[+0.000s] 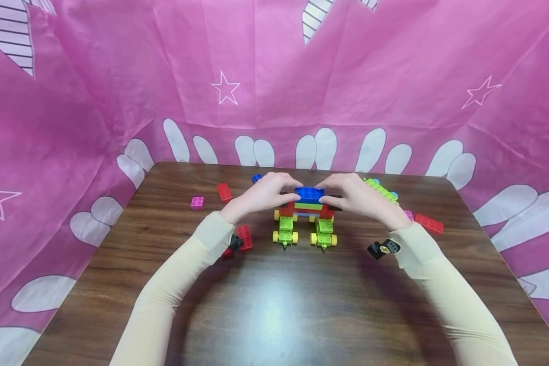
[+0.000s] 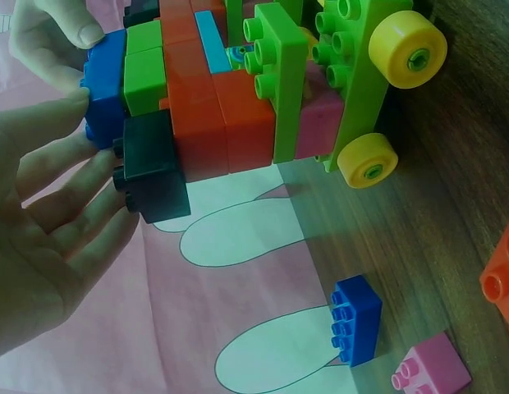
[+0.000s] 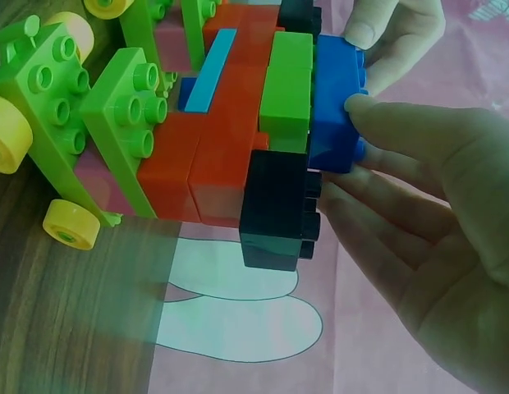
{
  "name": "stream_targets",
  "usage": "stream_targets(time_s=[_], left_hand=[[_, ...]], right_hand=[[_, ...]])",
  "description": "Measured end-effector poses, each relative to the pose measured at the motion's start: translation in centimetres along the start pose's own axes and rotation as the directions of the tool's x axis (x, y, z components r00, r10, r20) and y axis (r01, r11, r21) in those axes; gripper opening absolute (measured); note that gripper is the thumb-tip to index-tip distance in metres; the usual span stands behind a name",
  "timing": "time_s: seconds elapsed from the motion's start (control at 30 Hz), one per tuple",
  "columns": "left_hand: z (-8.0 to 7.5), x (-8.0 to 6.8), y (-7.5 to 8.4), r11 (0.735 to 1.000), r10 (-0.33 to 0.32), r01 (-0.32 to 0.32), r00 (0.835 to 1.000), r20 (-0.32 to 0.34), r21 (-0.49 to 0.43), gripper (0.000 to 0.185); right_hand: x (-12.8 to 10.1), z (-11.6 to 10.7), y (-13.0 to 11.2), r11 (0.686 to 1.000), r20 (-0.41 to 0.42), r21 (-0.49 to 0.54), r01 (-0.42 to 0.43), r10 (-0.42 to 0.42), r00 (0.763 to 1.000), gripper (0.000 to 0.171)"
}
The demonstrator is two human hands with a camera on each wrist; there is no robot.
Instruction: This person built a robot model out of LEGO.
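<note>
Left hand (image 1: 261,195) and right hand (image 1: 354,197) pinch blue brick (image 1: 309,193) atop brick vehicle (image 1: 305,216). Likely light, rigid, slick plastic; stack could pop apart. Best gripped at brick's end faces.

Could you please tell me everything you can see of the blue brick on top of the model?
The blue brick is a glossy plastic block with round studs facing up, lying flat as the top layer of the wheeled model, directly on a green brick. The left hand and right hand touch its two ends with their fingertips.
</note>
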State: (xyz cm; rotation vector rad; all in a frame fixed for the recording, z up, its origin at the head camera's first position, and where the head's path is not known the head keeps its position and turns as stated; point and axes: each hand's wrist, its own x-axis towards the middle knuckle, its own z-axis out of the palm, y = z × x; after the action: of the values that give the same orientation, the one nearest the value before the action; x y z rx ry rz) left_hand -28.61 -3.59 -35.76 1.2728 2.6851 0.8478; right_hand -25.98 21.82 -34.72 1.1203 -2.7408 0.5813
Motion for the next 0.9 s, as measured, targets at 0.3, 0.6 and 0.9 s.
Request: stream_targets(time_s=[0.3,0.6,0.9], left_hand=[[0.03,0.09,-0.09,1.0,-0.014,0.015,1.0,0.006,-0.026,0.036],[0.38,-0.22,-0.01,0.986,-0.094,0.09,0.995,-0.016,-0.141,0.035],[0.78,-0.36,0.03,0.98,-0.123,0.115,0.991,-0.042,-0.16,0.034]], right_hand=[[-0.02,-0.05,0.09,0.998,0.02,0.043,-0.044,0.044,0.999,0.03],[0.06,0.07,0.1,0.998,0.027,0.044,-0.055,0.053,0.998,0.03],[-0.06,0.13,0.39,0.999,0.009,0.021,-0.037,0.036,0.999,0.032]])
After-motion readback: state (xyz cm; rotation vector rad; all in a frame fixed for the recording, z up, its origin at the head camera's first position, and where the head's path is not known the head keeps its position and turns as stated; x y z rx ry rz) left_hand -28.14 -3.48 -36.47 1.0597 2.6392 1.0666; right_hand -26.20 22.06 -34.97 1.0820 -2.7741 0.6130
